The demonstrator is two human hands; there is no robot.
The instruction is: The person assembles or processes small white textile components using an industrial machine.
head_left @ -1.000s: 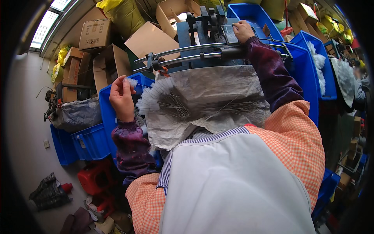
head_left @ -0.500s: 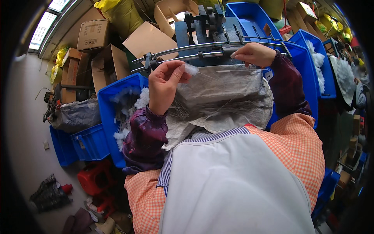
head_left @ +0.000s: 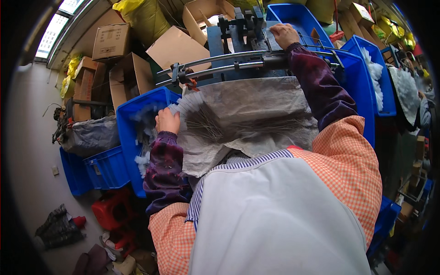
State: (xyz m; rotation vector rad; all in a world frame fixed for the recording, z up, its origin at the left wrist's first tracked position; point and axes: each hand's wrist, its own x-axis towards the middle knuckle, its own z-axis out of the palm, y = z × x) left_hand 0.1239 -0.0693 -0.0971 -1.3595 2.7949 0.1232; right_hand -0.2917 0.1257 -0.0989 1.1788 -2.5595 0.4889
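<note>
My left hand (head_left: 167,122) is at the left end of a pile of small white-bristled wire brushes (head_left: 189,103), its fingers curled against the bristle heads. The fingertips are partly hidden there. The brushes' thin wire stems (head_left: 206,124) fan out over a grey cloth (head_left: 256,98) across my lap. My right hand (head_left: 284,35) reaches far forward, its fingers bent together at the right side of a dark metal bench machine (head_left: 243,30). What it holds, if anything, is too small to make out. Below that forearm runs a steel rod with a dark cylindrical holder (head_left: 273,62).
A blue bin (head_left: 129,117) with more white brushes stands at my left. Other blue bins stand behind the machine (head_left: 293,13) and at my right (head_left: 362,87). Open cardboard boxes (head_left: 130,75) lie at the far left, and a red stool (head_left: 112,211) stands low on the left.
My left hand has moved down and left to the brush pile; the brush it held up is no longer seen apart. My right hand has left the rod's holder and moved forward beside the machine.
</note>
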